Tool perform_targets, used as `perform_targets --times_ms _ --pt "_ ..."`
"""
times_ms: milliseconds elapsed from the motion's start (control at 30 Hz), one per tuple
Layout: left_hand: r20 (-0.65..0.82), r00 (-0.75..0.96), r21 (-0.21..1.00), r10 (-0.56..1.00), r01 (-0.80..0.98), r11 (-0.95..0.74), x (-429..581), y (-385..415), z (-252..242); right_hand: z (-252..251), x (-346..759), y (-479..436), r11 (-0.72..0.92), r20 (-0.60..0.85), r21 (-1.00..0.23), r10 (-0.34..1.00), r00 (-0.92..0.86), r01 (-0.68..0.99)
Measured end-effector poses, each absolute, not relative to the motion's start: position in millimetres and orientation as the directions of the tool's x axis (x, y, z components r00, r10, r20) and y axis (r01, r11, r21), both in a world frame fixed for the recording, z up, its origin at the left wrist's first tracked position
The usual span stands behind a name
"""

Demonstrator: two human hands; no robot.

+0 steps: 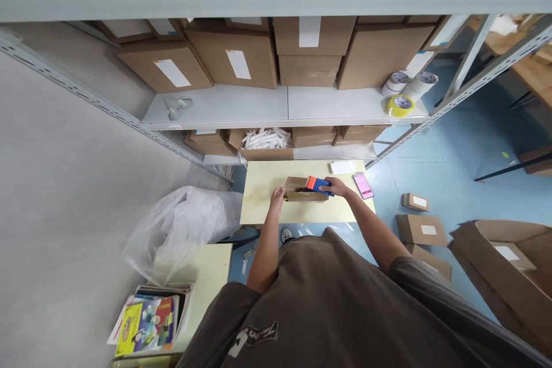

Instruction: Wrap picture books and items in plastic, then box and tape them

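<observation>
A small brown cardboard box [299,191] lies on a pale yellow table [263,207]. My left hand [277,198] is closed against the box's left end, holding it. My right hand [335,187] grips an orange and blue tape dispenser [318,184] that rests on top of the box towards its right end. A pink phone [363,186] lies on the table just right of my right hand, and a white paper slip [342,167] sits behind the box.
Grey metal shelves [276,104] hold labelled cardboard boxes and tape rolls [401,104]. A clear plastic bag [181,227] slumps at the left. Books [149,322] lie on a second table. More boxes [421,229] sit on the blue floor at the right.
</observation>
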State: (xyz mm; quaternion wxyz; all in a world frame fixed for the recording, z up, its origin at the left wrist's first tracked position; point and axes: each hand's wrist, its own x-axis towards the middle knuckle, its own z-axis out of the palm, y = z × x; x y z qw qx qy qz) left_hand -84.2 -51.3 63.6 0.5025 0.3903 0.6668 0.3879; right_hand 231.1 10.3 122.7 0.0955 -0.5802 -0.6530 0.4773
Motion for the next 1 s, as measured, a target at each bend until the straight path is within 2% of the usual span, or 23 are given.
perform_targets --times_ms 100,200,333,433,533,733,1000 --pt "-0.403 -0.266 0.884 0.876 0.135 0.448 -79 -48 53 117 234 12 -0.120 -0.435 -0.741 0.835 -0.336 0.661" --pt "-0.363 -0.321 0.869 0.875 0.221 0.442 -79 -42 49 118 231 17 -0.078 -0.438 -0.731 0.815 -0.379 0.678" --pt "-0.374 -0.327 0.817 0.868 0.326 0.476 -80 -40 51 120 225 22 -0.064 -0.441 -0.695 0.825 -0.353 0.717" --pt "-0.404 -0.358 0.790 0.842 0.327 0.518 -78 -45 53 120 224 22 -0.095 -0.455 -0.690 0.828 -0.327 0.718" --pt "-0.401 -0.362 0.832 0.842 0.241 0.500 -69 -52 52 118 225 20 -0.128 -0.458 -0.704 0.833 -0.309 0.698" --pt "-0.401 -0.198 0.916 0.895 -0.122 0.383 -44 -53 43 119 226 21 -0.158 -0.457 -0.725 0.839 -0.296 0.670" --pt "-0.520 -0.247 0.846 0.818 -0.281 0.453 -41 -37 12 123 227 21 -0.171 -0.479 -0.720 0.823 -0.304 0.672"
